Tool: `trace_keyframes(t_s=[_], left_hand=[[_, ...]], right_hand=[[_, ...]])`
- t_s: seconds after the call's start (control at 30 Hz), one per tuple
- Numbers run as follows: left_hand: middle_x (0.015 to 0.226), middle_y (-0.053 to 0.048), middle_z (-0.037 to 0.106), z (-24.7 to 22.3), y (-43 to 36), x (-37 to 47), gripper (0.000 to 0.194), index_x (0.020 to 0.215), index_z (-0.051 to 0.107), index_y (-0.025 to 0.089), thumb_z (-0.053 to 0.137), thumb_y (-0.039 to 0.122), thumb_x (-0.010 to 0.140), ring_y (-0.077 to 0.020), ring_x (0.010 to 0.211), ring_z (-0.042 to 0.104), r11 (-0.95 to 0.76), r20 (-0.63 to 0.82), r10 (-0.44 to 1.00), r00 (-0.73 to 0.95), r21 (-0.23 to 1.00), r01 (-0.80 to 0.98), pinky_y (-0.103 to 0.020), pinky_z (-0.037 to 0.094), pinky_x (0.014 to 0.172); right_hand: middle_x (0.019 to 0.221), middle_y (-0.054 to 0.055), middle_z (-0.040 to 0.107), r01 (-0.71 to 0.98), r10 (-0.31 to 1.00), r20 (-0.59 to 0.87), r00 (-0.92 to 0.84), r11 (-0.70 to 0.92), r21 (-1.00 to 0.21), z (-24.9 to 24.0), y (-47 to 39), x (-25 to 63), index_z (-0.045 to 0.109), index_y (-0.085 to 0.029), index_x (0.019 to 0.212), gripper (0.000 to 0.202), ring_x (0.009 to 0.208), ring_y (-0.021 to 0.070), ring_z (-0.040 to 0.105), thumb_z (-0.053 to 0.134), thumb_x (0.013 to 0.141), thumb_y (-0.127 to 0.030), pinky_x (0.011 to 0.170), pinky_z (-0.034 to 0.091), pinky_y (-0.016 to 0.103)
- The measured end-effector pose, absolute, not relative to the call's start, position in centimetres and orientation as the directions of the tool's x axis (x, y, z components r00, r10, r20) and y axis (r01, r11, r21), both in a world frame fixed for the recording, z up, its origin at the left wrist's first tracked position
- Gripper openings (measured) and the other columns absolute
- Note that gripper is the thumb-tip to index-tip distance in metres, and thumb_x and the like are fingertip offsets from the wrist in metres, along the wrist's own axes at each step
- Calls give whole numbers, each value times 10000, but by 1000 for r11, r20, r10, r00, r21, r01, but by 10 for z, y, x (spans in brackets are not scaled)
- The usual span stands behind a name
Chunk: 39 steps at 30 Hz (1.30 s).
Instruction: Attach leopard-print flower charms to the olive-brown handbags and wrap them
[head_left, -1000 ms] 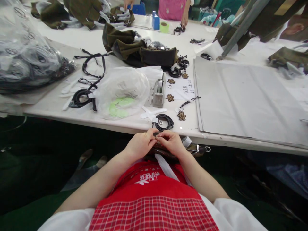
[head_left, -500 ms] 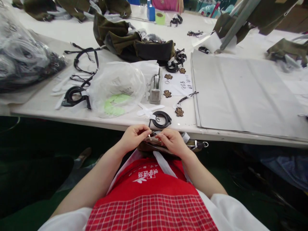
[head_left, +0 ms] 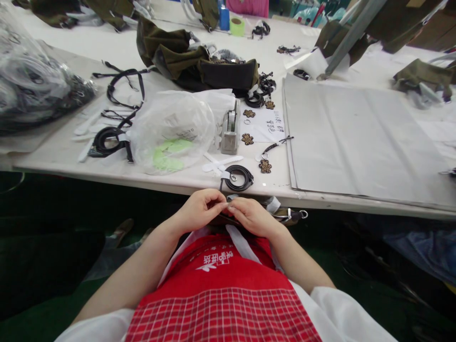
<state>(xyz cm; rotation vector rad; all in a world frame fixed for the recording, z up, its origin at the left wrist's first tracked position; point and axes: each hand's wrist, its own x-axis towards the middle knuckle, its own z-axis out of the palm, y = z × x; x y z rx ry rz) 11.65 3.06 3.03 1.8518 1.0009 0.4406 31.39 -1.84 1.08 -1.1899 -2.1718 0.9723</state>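
Observation:
At the table's front edge, an olive and dark bag point(head_left: 294, 221) lies against the apron, with a metal ring at its right end and white wrapping on it. My left hand point(head_left: 201, 210) is closed in a pinch over the bag. Its fingertips meet those of my right hand point(head_left: 252, 217), which is pinched as well. Whatever small piece lies between the fingers is hidden. Just beyond the hands, a coiled black strap point(head_left: 245, 178) with a metal clip sits on the table. A leopard-print flower charm point(head_left: 265, 166) on a dark cord lies to its right.
A clear plastic bag point(head_left: 142, 137) with green pieces and a metal dispenser point(head_left: 231, 128) stand behind the strap. Grey sheets point(head_left: 356, 137) cover the right side. More olive bags point(head_left: 228, 73) lie farther back, and a plastic-wrapped heap point(head_left: 32, 85) is at left.
My hands have come together, and the fingertips now cover the metal pull that showed between them. At the far side, a person's hand has left view and another olive bag has appeared.

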Motion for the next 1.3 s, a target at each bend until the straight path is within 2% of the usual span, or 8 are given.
trace_keyframes(t_s=[0.2,0.53,0.87,1.13,1.3], left_hand=[[672,-1,637,32,32,118,217,734,660,166,554,326,836,-118,607,546,-248,-107,761,640,863,439,-208,424,591],[663,-2,639,31,32,117,224,747,649,148,571,335,843,-110,595,548,-157,-149,738,659,911,381,-203,442,576],[676,4,636,32,28,120,194,748,655,153,569,297,846,-104,597,539,-260,-102,754,649,861,437,-198,425,570],[699,-4,645,36,26,119,164,753,661,156,575,264,843,-111,627,556,-301,-93,736,670,842,448,-203,428,595],[701,-5,648,34,26,119,164,767,664,158,579,274,845,-114,629,557,-296,-101,736,670,841,453,-207,429,603]], right_hand=[[852,43,610,528,836,59,-546,398,-750,11,-19,315,587,-191,908,270,782,167,538,361,1008,-300,736,404,279],[885,48,631,516,814,49,-579,412,-751,13,-19,316,591,-177,948,263,806,163,556,364,1014,-293,761,426,279],[865,54,649,569,819,50,-572,440,-695,16,-21,313,593,-165,904,267,783,161,562,373,1010,-273,735,431,275],[972,84,667,586,789,54,-612,498,-640,17,-23,310,621,-152,970,286,892,176,597,360,1010,-263,846,458,302],[965,90,666,579,782,48,-621,499,-644,22,-23,310,627,-144,969,276,888,180,599,371,1001,-244,843,467,311]])
